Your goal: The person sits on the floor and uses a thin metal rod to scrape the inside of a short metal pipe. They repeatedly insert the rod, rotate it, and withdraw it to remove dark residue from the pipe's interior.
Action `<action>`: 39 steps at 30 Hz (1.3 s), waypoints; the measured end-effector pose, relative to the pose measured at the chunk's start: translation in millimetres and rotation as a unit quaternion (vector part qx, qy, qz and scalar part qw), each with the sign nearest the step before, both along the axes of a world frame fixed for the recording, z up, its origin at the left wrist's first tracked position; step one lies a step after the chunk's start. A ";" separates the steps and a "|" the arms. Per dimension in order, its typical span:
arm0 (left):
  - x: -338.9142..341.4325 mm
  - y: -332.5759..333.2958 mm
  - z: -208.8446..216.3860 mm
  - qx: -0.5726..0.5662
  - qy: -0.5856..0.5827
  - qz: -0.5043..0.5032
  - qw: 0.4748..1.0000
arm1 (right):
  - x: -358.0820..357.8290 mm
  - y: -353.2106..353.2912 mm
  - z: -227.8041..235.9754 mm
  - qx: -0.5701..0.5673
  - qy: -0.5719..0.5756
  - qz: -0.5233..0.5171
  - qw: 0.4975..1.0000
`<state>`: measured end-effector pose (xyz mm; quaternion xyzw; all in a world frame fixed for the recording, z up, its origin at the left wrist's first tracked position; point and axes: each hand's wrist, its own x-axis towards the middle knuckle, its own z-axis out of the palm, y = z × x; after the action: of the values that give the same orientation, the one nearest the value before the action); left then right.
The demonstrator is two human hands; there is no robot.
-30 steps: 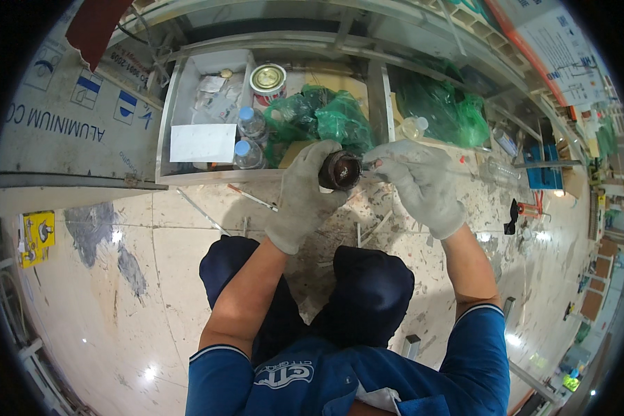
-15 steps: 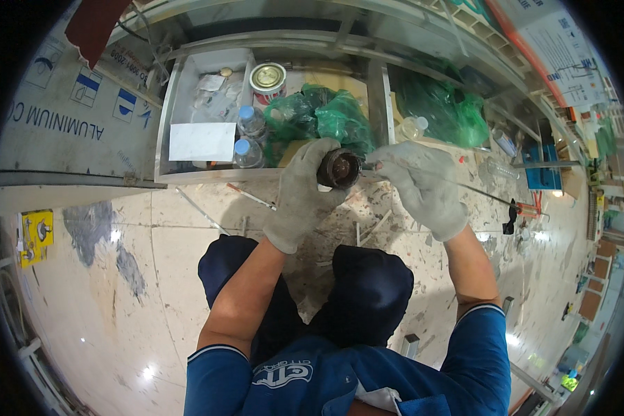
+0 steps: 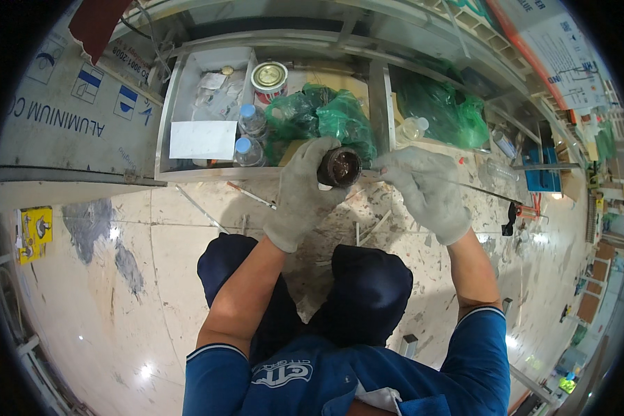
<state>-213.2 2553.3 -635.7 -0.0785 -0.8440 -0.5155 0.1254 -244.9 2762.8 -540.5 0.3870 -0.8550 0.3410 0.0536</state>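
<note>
My left hand point(image 3: 299, 191), in a pale grey work glove, is wrapped around a small dark brown round pot point(image 3: 341, 168). The pot's mouth faces up toward me and shows dark, wet-looking brown stuff inside. Close to its right side is my right hand point(image 3: 426, 191), gloved the same way, with thumb and fingertips pinched together. Whatever the pinch holds, if anything, is too small to make out. Just beyond both hands runs the front edge of a pale open drawer-like box point(image 3: 215, 176).
Inside the box are a paint tin point(image 3: 269, 78), two blue-capped bottles point(image 3: 251, 119), green plastic bags point(image 3: 343, 121) and a white sheet point(image 3: 202, 141). A thin dark rod point(image 3: 489, 192) extends toward an orange-handled tool point(image 3: 530, 210) on the floor. Thin strips point(image 3: 201, 208) lie before my knees.
My right hand has shifted slightly right, and its fingertips have drawn a little away from the pot's mouth. The pot has tipped slightly in my left hand, which otherwise stays in place.
</note>
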 end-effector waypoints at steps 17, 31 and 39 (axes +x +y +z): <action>-1.7 2.2 -0.2 -0.006 -0.003 -0.004 1.000 | 8.0 -4.2 -2.7 -0.046 -0.085 0.013 0.995; -2.3 3.3 0.5 0.017 -0.019 -0.008 1.000 | 4.8 -3.1 0.4 -0.065 -0.112 0.008 0.992; 0.1 1.0 1.2 0.060 -0.055 -0.015 0.997 | -1.7 -0.9 2.3 -0.062 -0.126 -0.017 0.990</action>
<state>-213.0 2554.3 -634.4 -0.0549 -0.8160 -0.5705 0.0757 -246.6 2761.9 -538.2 0.3221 -0.8389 0.4380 -0.0246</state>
